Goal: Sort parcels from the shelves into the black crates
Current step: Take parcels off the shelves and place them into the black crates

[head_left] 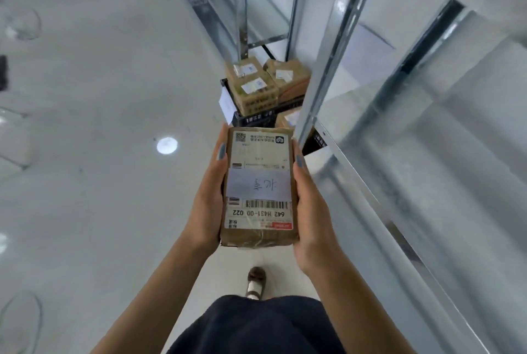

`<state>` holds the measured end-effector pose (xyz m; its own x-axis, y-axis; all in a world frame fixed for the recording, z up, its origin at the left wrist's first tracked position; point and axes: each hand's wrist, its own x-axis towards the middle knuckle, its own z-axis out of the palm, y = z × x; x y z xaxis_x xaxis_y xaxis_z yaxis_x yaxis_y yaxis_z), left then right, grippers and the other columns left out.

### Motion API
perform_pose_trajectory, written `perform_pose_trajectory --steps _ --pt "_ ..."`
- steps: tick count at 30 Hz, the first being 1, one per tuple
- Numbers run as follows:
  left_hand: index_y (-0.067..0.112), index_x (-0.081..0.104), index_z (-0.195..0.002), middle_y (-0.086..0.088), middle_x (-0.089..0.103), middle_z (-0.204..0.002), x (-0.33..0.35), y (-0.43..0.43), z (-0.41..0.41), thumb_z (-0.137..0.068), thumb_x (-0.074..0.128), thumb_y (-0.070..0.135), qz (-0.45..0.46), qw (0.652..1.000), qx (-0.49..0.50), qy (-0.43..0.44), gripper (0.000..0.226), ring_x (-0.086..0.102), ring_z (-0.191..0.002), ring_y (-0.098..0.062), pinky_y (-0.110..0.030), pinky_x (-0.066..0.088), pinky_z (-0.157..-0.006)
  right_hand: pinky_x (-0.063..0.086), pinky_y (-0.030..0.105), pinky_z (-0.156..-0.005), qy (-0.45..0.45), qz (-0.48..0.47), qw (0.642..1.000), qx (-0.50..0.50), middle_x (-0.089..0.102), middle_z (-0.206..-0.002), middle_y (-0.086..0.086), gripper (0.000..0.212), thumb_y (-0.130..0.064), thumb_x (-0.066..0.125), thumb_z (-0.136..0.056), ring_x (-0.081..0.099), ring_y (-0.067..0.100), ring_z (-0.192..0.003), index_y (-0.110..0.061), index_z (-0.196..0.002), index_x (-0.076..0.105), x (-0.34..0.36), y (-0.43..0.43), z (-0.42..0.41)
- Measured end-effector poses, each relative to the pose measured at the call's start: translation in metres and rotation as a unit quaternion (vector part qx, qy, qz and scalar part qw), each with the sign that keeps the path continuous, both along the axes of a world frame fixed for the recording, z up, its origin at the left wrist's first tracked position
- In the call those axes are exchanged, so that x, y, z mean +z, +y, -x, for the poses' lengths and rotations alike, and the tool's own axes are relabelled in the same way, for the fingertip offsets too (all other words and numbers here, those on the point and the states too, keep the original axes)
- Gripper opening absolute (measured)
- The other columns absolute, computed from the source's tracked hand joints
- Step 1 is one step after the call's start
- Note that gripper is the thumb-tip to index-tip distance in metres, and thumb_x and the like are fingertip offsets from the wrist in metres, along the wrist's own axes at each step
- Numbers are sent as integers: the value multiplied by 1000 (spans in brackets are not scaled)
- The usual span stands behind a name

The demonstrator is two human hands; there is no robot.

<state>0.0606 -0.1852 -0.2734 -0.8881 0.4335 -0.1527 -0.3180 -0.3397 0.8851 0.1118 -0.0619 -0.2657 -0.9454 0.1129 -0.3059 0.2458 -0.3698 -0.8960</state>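
Grey glossy floor takes up the left. Next to it the left hand grips the long left edge of the parcel, thumb lying up along its side. The right hand clamps the opposite edge the same way, so the parcel is carried in the air in front of the body, short of the black crate on the floor ahead. That crate already holds several boxed parcels piled above its rim, so sorting looks well under way. This one is not yet in a crate, and how many wait on the metal shelves at the right cannot be told. The parcel is a flat brown cardboard box, taped and slightly creased at its near end. A white shipping label with barcodes, upside down to the viewer, and a handwritten slip cover nearly all of its top.
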Motion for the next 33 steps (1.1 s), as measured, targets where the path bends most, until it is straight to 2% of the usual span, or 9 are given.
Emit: perform_pose_trajectory --steps 5,9,13,17,20,25,28,31,33 --pt "37 41 -136 4 68 -119 3 -1 100 -89 34 37 -7 998 55 8 48 67 -106 -21 -37 58 -84 46 48 -105 13 -1 999 41 57 -138 -7 46 -47 20 -104 59 13 -122 -43 -149 28 1 -1 111" --pt "30 35 -146 -3 63 -128 -10 -7 170 -90 35 37 1 997 74 0 56 67 -105 -21 -33 58 -78 47 48 -105 3 7 998 54 56 -139 -4 47 -46 22 -104 57 14 -124 -38 -150 30 -12 -6 183" --pt "32 32 -149 -9 55 -139 -26 -16 261 -89 37 40 8 997 72 -26 61 63 -113 -29 -43 55 -87 49 46 -103 -21 5 998 57 59 -136 -2 49 -48 26 -102 60 15 -121 -35 -149 34 -29 -15 275" --pt "32 30 -149 -10 55 -139 -34 -25 363 -89 36 39 23 998 42 -38 62 65 -109 -27 -36 58 -79 45 50 -105 -44 13 998 32 56 -140 -4 47 -49 27 -103 57 16 -125 -40 -149 30 -35 -27 371" --pt "35 30 -148 -6 54 -140 -33 -23 442 -90 35 39 37 999 7 -25 59 61 -118 -28 -42 55 -89 44 50 -106 -40 18 999 -7 55 -141 -7 48 -50 30 -100 55 15 -127 -44 -148 31 -34 -26 439" --pt "41 38 -138 10 67 -122 -38 2 553 -92 31 37 47 997 -57 -10 46 65 -111 -22 -32 58 -79 54 38 -96 -66 29 995 -66 58 -138 -7 49 -50 29 -100 62 11 -118 -43 -148 30 -36 -8 534" --pt "40 33 -141 9 65 -125 -47 22 608 -90 32 36 58 995 -84 -3 51 65 -111 -22 -30 58 -75 58 32 -88 -55 31 993 -103 60 -135 -7 48 -46 30 -100 65 10 -113 -44 -148 30 -48 8 582" --pt "41 36 -137 9 65 -123 -61 49 661 -87 45 48 83 990 -110 -12 52 66 -109 -22 -29 58 -73 59 28 -80 -66 45 989 -127 59 -136 -8 48 -45 30 -100 66 8 -109 -47 -148 28 -65 30 627" --pt "35 36 -142 4 64 -125 -74 65 692 -83 56 58 103 987 -123 -16 67 66 -109 -24 -28 57 -74 59 26 -79 -69 55 985 -148 58 -137 -8 46 -43 29 -102 66 7 -109 -49 -148 25 -76 44 656"
